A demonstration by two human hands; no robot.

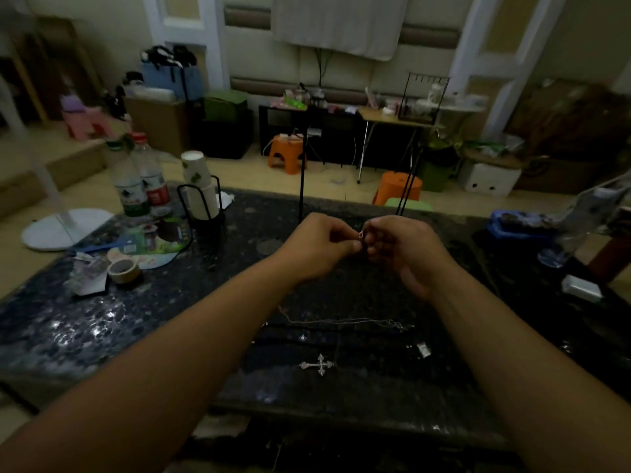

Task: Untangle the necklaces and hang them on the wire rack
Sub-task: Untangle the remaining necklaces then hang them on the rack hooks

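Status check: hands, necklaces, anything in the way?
Both hands pinch a small clasp ring. Cross necklace and thin chain lie on table. Nothing blocking.

Both forearms are bare to the frame edge, and neither wrist wears anything; no sleeves show.

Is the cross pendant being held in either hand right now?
No, the cross pendant lies on the dark table, nearer than both hands, which are raised together pinching a small ring.
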